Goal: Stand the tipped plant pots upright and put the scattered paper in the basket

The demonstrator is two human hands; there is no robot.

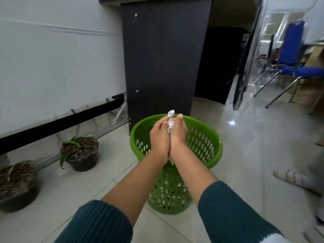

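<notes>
Pressing crumpled white paper point(171, 122) between left hand point(158, 137) and right hand point(178, 135), both clamped on it | directly above green perforated basket point(204, 142) | two plant pots point(82, 155) point(16, 188) upright on floor, left.

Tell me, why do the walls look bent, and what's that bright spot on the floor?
Head view: the wide-angle lens bows straight edges, so the dark cabinet leans. The bright spot is lamp glare on glossy floor tiles. The blue chair at right is smeared and soft; both hands, pressing paper over the green basket, stay fairly sharp.
</notes>
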